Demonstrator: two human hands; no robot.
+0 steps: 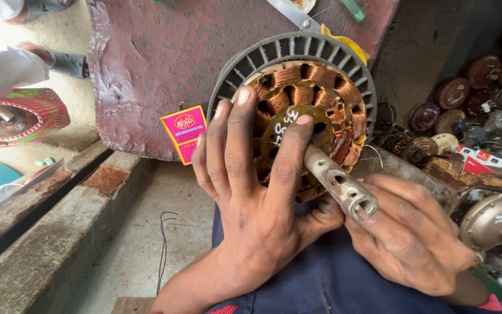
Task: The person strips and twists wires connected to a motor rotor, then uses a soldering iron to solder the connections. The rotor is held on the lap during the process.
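A round fan motor stator (pixel 315 87) with copper wire coils and a grey slotted rim is held upright over my lap. A metal shaft tube (pixel 339 185) with holes sticks out of its middle toward me. My left hand (pixel 257 192) lies flat across the stator's face, fingers spread on the coils and rim, thumb under the shaft. My right hand (pixel 408 227) grips the stator's lower right edge from below, just beside the shaft's open end.
A worn reddish slab (pixel 158 64) lies behind the stator with a small pink box (pixel 185 132) at its edge. Several motor parts and coils (pixel 472 93) are piled at the right. A concrete ledge (pixel 42 232) runs at the left. Another person's sandalled feet (pixel 59 61) stand at the upper left.
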